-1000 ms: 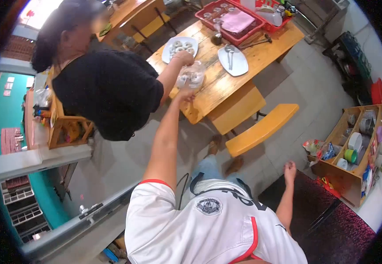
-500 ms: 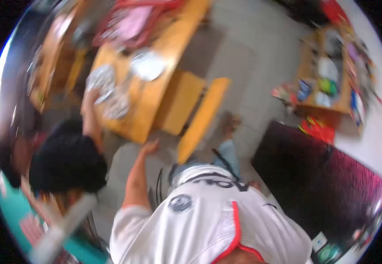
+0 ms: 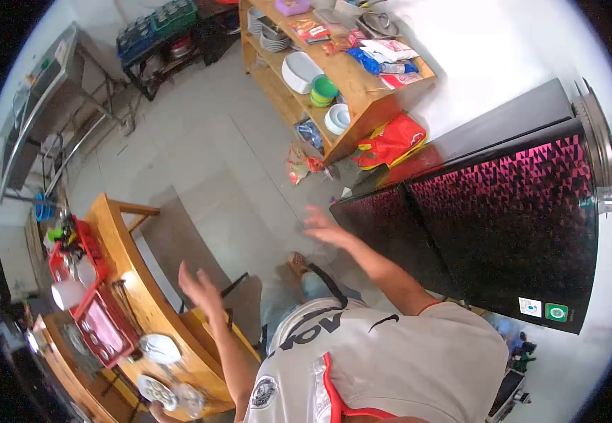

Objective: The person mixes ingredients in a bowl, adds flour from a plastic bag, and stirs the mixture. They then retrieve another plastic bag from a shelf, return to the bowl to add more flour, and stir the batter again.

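My left hand [image 3: 198, 287] is in the air beside the wooden table [image 3: 147, 282], fingers apart and holding nothing. In front of me, my right hand [image 3: 325, 227] is also empty, with its fingers spread. It is nearest to the black fridge [image 3: 503, 204], which has a pink pattern and lies to my right; I see no contact between them. On the table, to the left of my left hand, are a white plate [image 3: 159, 348], a plate of food [image 3: 156, 391] and a red basket [image 3: 105, 328].
A wooden shelf [image 3: 369, 113] holds bowls, plates and packets. Beside it lies a red and yellow bag [image 3: 394, 141]. A metal sink stand [image 3: 48, 106] and crates [image 3: 172, 17] are farther back. Another person's hand [image 3: 159, 412] is at the table's lower edge. Grey tiled floor [image 3: 235, 134] lies ahead.
My view has swung to the right, bringing the fridge and shelf closer to the middle. My right hand has come up into view. The co-worker is now mostly out of view.
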The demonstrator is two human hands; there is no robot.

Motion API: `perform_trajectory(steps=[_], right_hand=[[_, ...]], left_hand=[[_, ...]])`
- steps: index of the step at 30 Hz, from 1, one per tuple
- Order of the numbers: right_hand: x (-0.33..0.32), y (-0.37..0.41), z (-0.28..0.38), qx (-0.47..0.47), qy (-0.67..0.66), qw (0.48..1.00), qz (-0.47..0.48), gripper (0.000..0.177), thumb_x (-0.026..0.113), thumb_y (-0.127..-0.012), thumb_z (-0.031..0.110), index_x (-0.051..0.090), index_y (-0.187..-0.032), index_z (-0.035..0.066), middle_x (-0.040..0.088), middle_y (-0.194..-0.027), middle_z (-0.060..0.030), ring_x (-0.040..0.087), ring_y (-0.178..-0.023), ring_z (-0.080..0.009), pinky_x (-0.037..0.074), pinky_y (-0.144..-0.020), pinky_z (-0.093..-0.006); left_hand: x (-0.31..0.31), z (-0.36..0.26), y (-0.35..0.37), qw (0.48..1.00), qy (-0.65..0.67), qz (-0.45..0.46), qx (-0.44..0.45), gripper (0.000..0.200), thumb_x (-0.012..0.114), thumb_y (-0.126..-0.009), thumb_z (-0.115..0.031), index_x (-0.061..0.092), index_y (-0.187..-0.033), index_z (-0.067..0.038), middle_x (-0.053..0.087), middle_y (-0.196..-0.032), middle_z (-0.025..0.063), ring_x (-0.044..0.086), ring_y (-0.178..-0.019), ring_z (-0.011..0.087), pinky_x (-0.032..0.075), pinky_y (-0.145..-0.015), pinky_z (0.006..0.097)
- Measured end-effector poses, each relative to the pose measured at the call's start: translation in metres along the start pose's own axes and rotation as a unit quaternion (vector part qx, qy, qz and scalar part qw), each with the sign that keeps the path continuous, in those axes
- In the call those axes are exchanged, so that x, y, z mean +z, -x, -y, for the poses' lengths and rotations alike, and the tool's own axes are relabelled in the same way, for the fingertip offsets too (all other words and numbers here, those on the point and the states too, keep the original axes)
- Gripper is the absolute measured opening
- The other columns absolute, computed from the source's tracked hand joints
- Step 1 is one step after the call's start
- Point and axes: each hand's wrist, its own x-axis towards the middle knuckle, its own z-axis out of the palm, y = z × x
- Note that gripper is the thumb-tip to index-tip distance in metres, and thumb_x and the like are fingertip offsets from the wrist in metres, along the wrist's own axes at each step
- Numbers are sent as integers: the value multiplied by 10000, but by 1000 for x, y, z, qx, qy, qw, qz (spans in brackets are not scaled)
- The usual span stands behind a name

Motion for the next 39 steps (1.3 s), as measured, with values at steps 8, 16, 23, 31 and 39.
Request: perform_trajectory(steps=[8, 16, 23, 31, 39], right_hand=[[26, -78, 201, -39, -684, 681, 260, 662, 301, -861, 574, 452, -1195, 23, 464, -1247, -168, 463, -1133, -259, 318, -986, -395], [71, -155, 185, -362, 375, 826, -216, 582, 408, -853, 465, 391, -1273, 62, 482, -1202, -186, 414, -1152, -308, 311, -926, -433], [-79, -120, 28, 119, 327, 922, -167, 413, 489, -825, 412, 602, -1020, 67, 630, -882, -151, 607, -825, -286, 473, -734, -408], [-208, -111, 133, 16, 185, 851, -492, 266, 569, -806, 283, 611, -813, 20, 615, -719, -164, 610, -648, -282, 468, -603, -363], [-258, -118, 145, -23, 169, 842, -511, 209, 518, -811, 204, 546, -740, 10, 583, -698, -186, 582, -657, -343, 446, -596, -407]], left_hand=[[140, -38, -83, 907, -277, 300, 103, 594, 319, -892, -419, 292, -1324, -12, 282, -1382, 145, 192, -1303, 307, 143, -1033, 497], [192, -138, -258, 307, 599, 509, -537, 605, 247, -886, -541, 287, -1339, -142, 235, -1415, 97, 233, -1284, 278, 178, -1032, 494], [181, -138, -377, 572, 650, 439, -240, 561, 338, -885, -465, 340, -1307, -95, 304, -1373, 156, 252, -1294, 245, 155, -1065, 410], [293, 137, -242, 700, -9, 712, 45, 451, 547, -790, -380, 542, -1070, -26, 566, -1001, 103, 527, -936, 227, 430, -792, 349], [190, -38, -217, 714, 20, 680, -167, 376, 557, -760, -351, 621, -870, 3, 612, -859, 140, 579, -866, 282, 443, -764, 371]])
